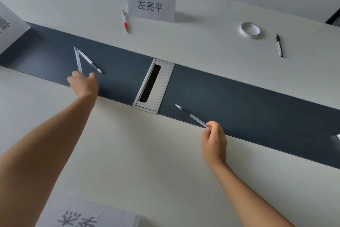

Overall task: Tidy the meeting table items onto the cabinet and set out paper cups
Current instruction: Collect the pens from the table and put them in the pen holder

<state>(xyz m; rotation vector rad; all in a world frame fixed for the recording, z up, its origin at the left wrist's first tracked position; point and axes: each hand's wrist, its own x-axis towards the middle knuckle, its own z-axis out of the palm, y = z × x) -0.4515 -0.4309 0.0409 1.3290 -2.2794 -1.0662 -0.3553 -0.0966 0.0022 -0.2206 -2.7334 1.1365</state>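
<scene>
Gathering pens is the step in hand, with both hands out on the table (147, 153) at once. The right hand (214, 143) pinches the rear end of the right pen (191, 116) between thumb and fingertips. That pen lies low over the dark strip (239, 101). Its long axis runs diagonally, and its tip points up and left toward the cable slot (153, 86).

Over on the other side, the left hand (83, 85) reaches onto the strip where 2 pens form a V. The left pen (78, 60) runs almost straight away from the person, and its near end disappears under the fingers. The thumb is spread aside, so I cannot tell whether there is a real grip. The second pen (89, 60) slants down and right, flat on the strip, its tip just beside the thumb.

By my reading, the next move calls for the left hand to close on the left pen and sweep the second pen in with it. That takes care, as both are thin and could roll.

Plenty remains on the far side. A red pen (125, 22) lies tip toward the person beside the name card (151, 4). A tape roll (243, 31) sits near a black pen (279, 45) that lies almost lengthwise away. No cabinet and no paper cups are in view, so the job looks early.
</scene>
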